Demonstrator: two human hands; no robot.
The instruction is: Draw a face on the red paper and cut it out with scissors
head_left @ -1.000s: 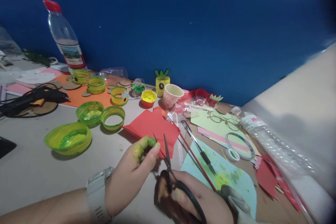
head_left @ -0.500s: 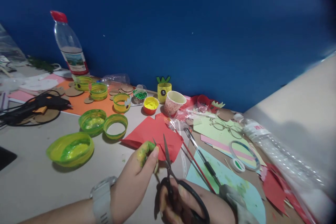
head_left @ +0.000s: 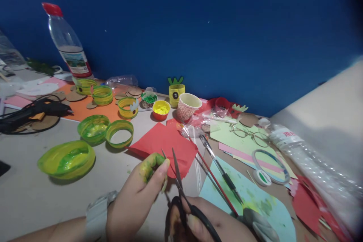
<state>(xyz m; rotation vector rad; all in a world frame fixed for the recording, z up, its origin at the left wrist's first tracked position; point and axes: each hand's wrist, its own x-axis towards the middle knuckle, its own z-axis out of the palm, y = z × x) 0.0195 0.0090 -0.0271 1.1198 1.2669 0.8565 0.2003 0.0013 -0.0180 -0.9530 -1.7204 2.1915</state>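
My left hand (head_left: pixel 136 196), smeared with yellow-green paint and wearing a white watch, pinches a small pale scrap between thumb and forefinger. My right hand (head_left: pixel 210 225) grips black-handled scissors (head_left: pixel 181 193); their blades stand apart, pointing up beside the pinched scrap. A sheet of red paper (head_left: pixel 164 145) lies on the table just beyond both hands.
Green-yellow painted plastic rings and bowls (head_left: pixel 68 159) sit at left. A paper cup (head_left: pixel 185 106), paint pots (head_left: pixel 160 109), a water bottle (head_left: pixel 66 43), brushes (head_left: pixel 218 166), glasses (head_left: pixel 246 132), tape rolls (head_left: pixel 270 160) and coloured papers crowd the rest. A black glue gun (head_left: pixel 36 109) lies far left.
The view shifted slightly; both hands keep their grips, with the scissors held near the pinched scrap throughout.
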